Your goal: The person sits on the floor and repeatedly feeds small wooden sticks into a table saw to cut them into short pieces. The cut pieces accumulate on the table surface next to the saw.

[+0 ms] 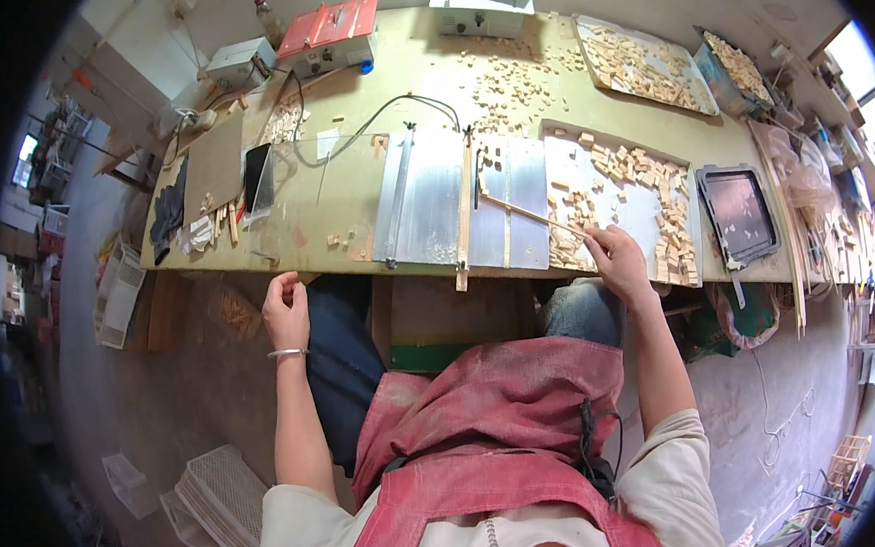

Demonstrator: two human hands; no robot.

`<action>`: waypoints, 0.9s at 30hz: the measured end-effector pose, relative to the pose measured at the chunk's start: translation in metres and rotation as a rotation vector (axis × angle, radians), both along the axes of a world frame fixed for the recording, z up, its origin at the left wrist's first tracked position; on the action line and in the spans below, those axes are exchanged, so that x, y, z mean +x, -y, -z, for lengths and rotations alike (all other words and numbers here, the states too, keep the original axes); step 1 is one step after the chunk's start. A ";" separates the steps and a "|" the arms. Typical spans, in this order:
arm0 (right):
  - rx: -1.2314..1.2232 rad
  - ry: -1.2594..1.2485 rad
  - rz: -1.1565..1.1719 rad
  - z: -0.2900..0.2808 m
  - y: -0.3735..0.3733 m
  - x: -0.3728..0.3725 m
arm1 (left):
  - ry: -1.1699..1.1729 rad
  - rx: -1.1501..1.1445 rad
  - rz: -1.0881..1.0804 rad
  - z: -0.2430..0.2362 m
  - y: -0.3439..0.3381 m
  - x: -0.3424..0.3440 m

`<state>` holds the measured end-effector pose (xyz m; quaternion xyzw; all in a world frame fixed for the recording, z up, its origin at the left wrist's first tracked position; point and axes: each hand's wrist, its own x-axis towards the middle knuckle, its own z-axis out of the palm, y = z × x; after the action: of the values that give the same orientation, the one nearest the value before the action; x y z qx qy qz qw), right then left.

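Note:
My right hand point(617, 259) pinches one end of a thin wooden stick point(534, 214). The stick slants up and left over the right part of a flat metal plate point(524, 243). Beneath that hand lies a pale tray point(609, 213) with many small wooden blocks point(671, 221), some piled along its right side. A wooden strip point(464, 212) runs front to back across the metal plate and sticks out past the table edge. My left hand point(286, 308) hangs just off the table's front edge, fingers curled in, with nothing seen in them.
A clear sheet point(328, 205) lies on the table at left, near sticks and a dark cloth point(168, 210). Red point(328, 35) and white point(482, 10) boxes stand at the back with a cable point(387, 106). At right are another block tray point(645, 65) and a black tray point(738, 217).

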<state>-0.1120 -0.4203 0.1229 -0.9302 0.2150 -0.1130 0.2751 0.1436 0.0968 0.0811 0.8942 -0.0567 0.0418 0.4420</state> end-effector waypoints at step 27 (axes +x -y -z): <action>0.056 0.109 0.301 0.062 0.025 -0.069 | -0.012 0.061 0.073 -0.004 -0.005 -0.001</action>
<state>-0.1809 -0.4451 0.0606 -0.8719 0.3397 -0.1974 0.2923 0.1428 0.1016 0.0856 0.9049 -0.0879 0.0186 0.4159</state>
